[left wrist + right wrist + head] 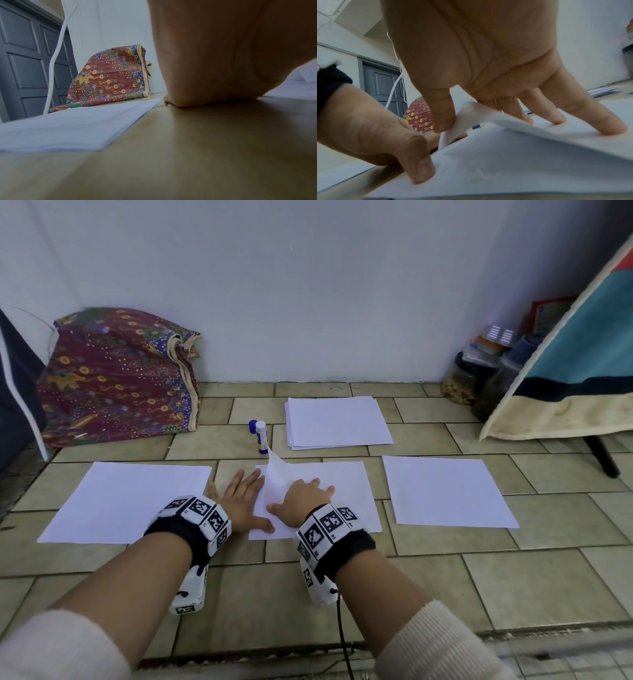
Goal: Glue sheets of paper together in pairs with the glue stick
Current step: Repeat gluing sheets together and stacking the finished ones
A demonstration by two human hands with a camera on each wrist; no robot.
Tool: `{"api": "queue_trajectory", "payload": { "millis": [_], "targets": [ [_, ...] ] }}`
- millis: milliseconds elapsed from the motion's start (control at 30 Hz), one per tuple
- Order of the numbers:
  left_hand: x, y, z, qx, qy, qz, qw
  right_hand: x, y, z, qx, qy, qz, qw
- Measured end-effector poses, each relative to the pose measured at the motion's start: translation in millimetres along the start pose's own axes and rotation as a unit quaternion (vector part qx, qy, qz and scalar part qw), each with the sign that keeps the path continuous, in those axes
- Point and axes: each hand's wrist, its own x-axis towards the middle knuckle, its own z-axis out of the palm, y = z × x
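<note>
STEP: you're laying the top sheet [284, 484] onto the bottom sheet [342, 494] | RIGHT: your right hand [303, 501], fingers spread, presses it; thumb seems to pinch its lifted edge | LEFT: left hand [239, 501] flat, thumb pinning the corner | NEXT: smooth outward from your fingertips | glue stick [261, 437] stands beyond them.

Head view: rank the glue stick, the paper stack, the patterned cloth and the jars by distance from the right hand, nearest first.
1. Glue stick, just beyond the right hand, slightly left.
2. Paper stack, ahead, slightly right.
3. Patterned cloth, far left, and jars, far right: too close to call.
</note>
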Motion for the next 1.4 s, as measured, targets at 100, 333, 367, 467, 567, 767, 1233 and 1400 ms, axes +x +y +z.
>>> {"api": "queue_trajectory", "payload": {
  "millis": [100,333,367,467,567,767,1233,1400],
  "targets": [
    [-0.7,0.7,-0.5,0.003,-0.001,0.000,1.000,-1.3,0.2,0.4,0.006,0.004,0.001,1.000],
    [-7.1,0.7,-4.8,-0.001,-0.014,0.010,1.000,4.5,3.2,4.7,0.045,0.018,-0.006,0.999],
    [-8.4,0.2,-5.5,0.005,-0.019,0.014,1.000,5.4,4.0,6.0,0.054,0.026,-0.013,0.998],
    [-10.1,-1.1,-5.3,0.027,-0.017,0.018,0.999,6.4,4.5,7.9,0.052,0.027,-0.025,0.998],
    [-11.2,-2.5,-6.4,0.024,-0.024,0.011,0.999,6.4,2.8,7.1,0.029,0.003,-0.023,0.999],
    [-11.6,-5.9,-9.4,0.015,-0.039,0.016,0.999,4.5,2.7,6.2,0.026,-0.009,-0.026,0.999],
    [-11.8,-9.1,-14.8,-0.048,-0.043,0.014,0.998,12.5,1.1,7.6,0.003,-0.026,0.003,1.000],
    [-7.6,-2.5,-12.7,-0.099,-0.003,0.000,0.995,20.4,-5.0,19.5,0.020,-0.023,0.030,0.999]
  ]
}}
